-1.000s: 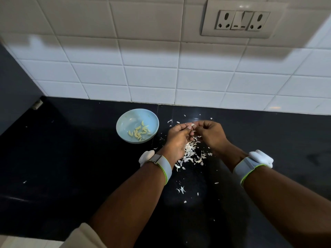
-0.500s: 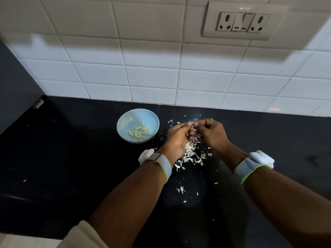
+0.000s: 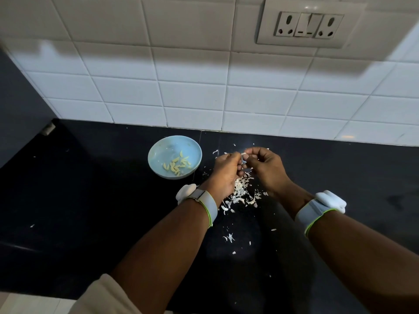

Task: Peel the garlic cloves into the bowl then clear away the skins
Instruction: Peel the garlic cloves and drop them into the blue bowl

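A pale blue bowl stands on the black counter and holds several peeled yellowish garlic cloves. Just right of it, my left hand and my right hand meet fingertip to fingertip above the counter. Both pinch one small white garlic clove, mostly hidden by the fingers. A heap of white garlic skins lies on the counter under and between my wrists.
Stray skin flakes are scattered toward the counter's front. A white tiled wall rises right behind the bowl, with a socket panel high on the right. A dark wall bounds the left side.
My hands stay together at the same spot, with the fingers shifting slightly around the clove. The bowl and the skin heap have not moved.
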Tool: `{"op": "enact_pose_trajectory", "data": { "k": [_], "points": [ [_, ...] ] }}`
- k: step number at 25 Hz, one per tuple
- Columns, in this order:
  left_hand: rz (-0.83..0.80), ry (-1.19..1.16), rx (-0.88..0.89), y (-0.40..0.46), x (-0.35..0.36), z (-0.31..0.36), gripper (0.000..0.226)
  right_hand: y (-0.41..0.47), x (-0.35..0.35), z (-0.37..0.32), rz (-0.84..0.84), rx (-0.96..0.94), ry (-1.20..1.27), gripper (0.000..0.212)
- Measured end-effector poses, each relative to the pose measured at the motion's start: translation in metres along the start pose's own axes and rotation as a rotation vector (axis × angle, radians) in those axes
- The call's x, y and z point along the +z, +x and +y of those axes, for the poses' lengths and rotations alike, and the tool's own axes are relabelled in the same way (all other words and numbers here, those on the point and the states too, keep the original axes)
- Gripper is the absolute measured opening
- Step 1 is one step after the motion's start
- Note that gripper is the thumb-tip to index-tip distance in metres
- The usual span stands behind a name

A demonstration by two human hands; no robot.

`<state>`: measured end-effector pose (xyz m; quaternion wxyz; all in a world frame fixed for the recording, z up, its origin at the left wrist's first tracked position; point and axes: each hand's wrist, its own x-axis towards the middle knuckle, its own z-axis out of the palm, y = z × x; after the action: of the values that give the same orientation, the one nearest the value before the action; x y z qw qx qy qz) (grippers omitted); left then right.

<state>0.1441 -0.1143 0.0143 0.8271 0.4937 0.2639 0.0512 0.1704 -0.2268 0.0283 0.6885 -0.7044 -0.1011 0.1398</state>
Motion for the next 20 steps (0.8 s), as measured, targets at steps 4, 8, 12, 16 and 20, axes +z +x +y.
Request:
{"op": "enact_pose_trajectory", "data": {
  "k": [4, 8, 12, 16, 20],
  "points": [
    [-0.016, 0.033, -0.003, -0.005, -0.002, -0.005, 0.024, 0.002, 0.003, -0.002, -0.027, 0.122, 0.127, 0.021],
    [0.012, 0.113, -0.007, -0.009, -0.007, -0.003, 0.025, 0.005, 0.002, -0.004, 0.037, 0.164, 0.214, 0.007],
    [-0.026, 0.262, 0.106, -0.015, -0.007, -0.001, 0.027, 0.003, 0.001, -0.002, -0.004, 0.108, 0.144, 0.005],
    [-0.106, 0.374, 0.137, -0.021, -0.006, 0.000, 0.025, -0.001, 0.001, -0.001, -0.044, 0.077, 0.044, 0.013],
    [-0.121, 0.356, 0.133, -0.025, -0.004, 0.000, 0.028, -0.005, 0.000, 0.001, -0.034, 0.021, -0.126, 0.022]
  ]
}}
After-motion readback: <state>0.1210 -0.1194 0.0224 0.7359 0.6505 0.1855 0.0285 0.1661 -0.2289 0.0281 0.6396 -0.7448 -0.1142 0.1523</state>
